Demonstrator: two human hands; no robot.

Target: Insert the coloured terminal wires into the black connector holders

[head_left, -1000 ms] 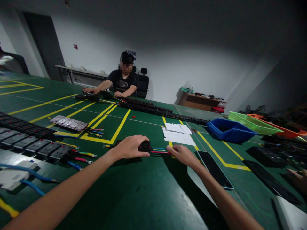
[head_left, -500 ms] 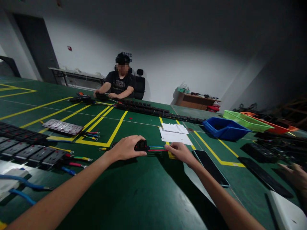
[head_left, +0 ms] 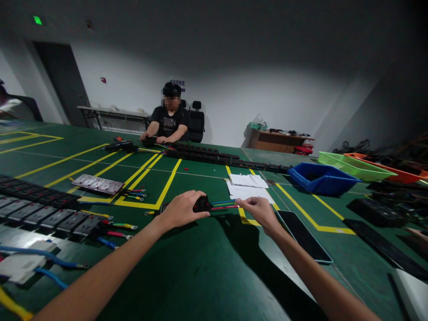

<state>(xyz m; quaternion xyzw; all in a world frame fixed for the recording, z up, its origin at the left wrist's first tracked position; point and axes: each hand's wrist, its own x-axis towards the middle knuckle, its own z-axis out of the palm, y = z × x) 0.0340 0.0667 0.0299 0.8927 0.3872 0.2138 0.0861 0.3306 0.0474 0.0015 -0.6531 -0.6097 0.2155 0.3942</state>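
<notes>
My left hand (head_left: 183,208) is closed around a black power socket strip (head_left: 201,203) lying on the green table, and covers most of it. Out of the strip's right end come thin blue, green and red wires (head_left: 222,205). Their far ends are pinched between the thumb and fingers of my right hand (head_left: 257,210), which hides the tips. A ring terminal with a yellow sleeve (head_left: 151,213) sticks out left of my left hand. White paper sheets (head_left: 249,180) lie just beyond my right hand, and a phone (head_left: 305,236) rests beside its wrist.
Rows of socket strips (head_left: 43,214) with ring-ended wires stand at the left, near a pale socket strip (head_left: 97,183). A blue bin (head_left: 321,178) and a green basket (head_left: 354,166) stand at the right. Across the table sits a person (head_left: 169,120), handling black parts.
The whole view has shifted, so things appear a little further right. Both hands keep their holds on the strip and wires. The hand at the far right edge has mostly left the view.
</notes>
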